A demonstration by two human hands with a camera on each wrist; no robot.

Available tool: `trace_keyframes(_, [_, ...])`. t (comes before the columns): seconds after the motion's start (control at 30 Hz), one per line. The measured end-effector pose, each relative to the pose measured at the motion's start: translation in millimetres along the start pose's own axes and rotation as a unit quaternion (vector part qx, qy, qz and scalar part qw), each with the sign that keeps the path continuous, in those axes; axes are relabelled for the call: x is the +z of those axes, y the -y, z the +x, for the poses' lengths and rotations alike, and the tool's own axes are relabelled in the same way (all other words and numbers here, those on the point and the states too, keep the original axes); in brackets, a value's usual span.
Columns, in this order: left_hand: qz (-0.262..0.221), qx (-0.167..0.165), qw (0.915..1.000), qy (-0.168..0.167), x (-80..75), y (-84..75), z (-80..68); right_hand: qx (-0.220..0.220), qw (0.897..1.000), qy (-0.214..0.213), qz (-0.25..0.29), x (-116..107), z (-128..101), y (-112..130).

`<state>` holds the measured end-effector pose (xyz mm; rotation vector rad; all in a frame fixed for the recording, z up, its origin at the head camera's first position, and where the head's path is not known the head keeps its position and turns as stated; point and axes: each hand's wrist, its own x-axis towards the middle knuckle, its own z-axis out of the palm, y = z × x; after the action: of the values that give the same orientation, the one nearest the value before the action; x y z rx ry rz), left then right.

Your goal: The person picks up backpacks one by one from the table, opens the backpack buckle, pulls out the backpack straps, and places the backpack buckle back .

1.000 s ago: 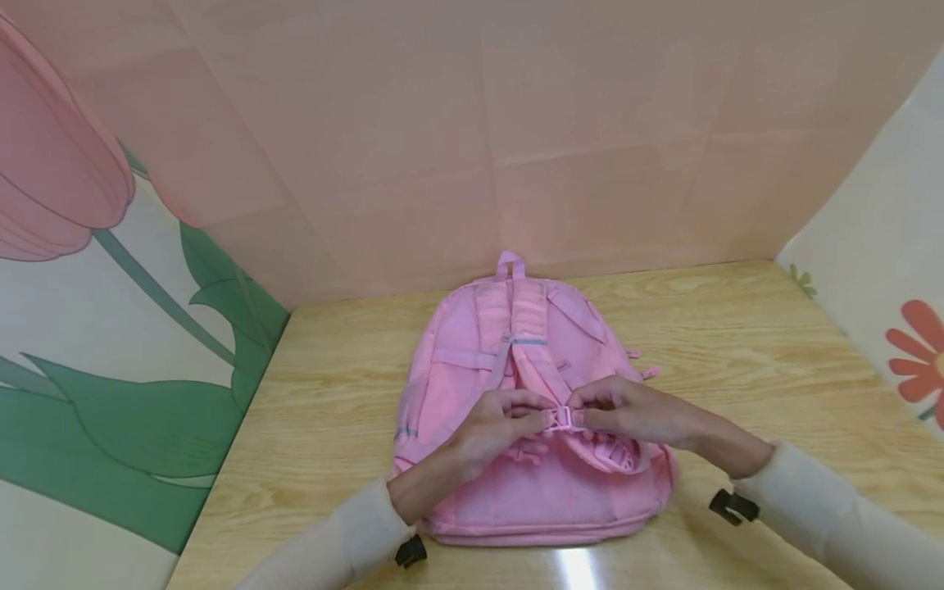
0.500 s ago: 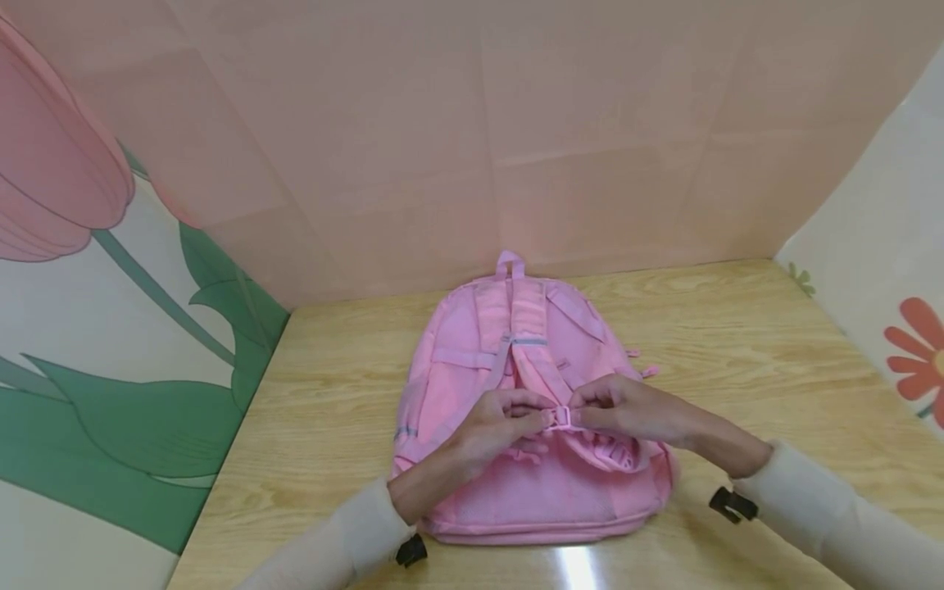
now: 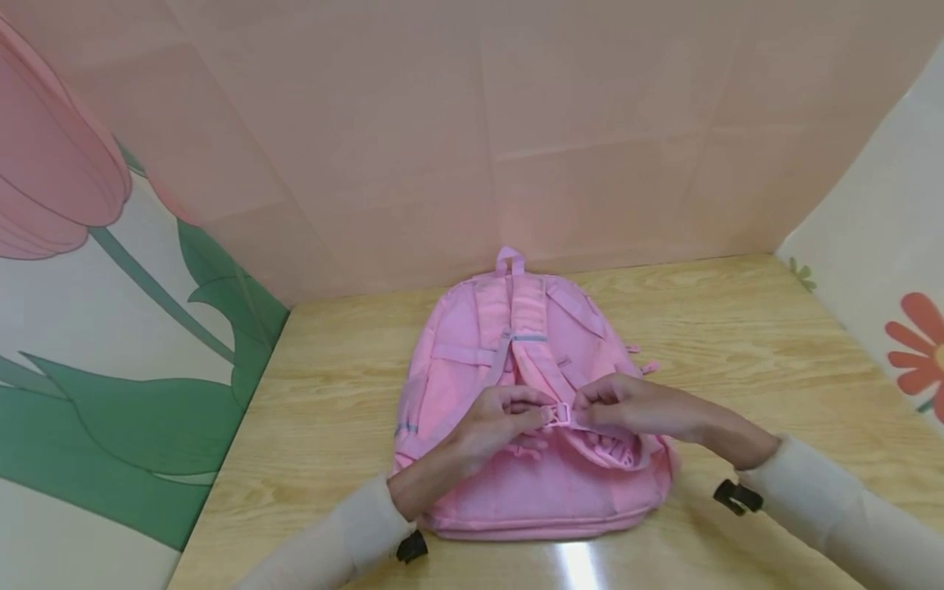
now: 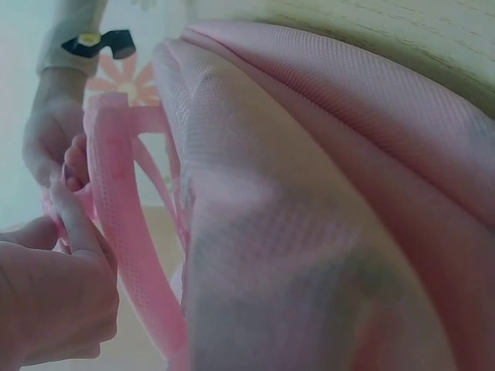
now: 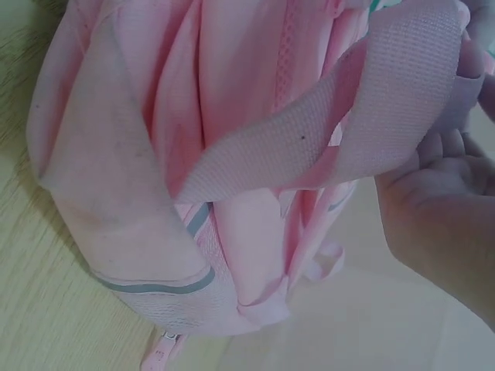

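Pink backpack (image 3: 516, 426) lies straps-up mid-worktop (image 3: 737, 344). Left hand (image 3: 494, 422) and right hand (image 3: 627, 406) each pinch the strap buckle (image 3: 559, 415) above its lower half. Step: working buckle; next likely needs steady opposing pressure.

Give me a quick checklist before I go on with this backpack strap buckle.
1. Backpack lies flat on the table, straps up: ok.
2. Left hand pinches its side of the buckle: ok.
3. Right hand pinches the other side: ok.
4. Buckle halves fully joined: cannot tell, fingers cover them.
5. Strap untwisted at the buckle: cannot tell.
6. Table around the backpack free of other things: ok.
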<state>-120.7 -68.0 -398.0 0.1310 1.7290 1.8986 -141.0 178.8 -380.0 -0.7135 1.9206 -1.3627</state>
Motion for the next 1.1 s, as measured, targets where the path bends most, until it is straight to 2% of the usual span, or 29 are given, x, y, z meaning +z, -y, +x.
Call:
trace_keyframes(0.2, [-0.001, 0.002, 1.0000, 0.001, -0.7, -0.1, -0.7, -0.021, 0.999, 0.019, 0.016, -0.7, 0.4, -3.4])
trace_keyframes(0.63, [-0.005, 0.009, 0.9999, 0.006, -1.3, 0.5, -0.9, -0.061, 0.997, 0.029, 0.030, 0.7, 3.8, -3.9])
trace_keyframes(1.1, [0.008, 0.015, 0.9998, 0.013, -1.0, 3.0, 1.3, -0.078, 0.997, 0.012, 0.013, 3.2, 6.4, -6.2])
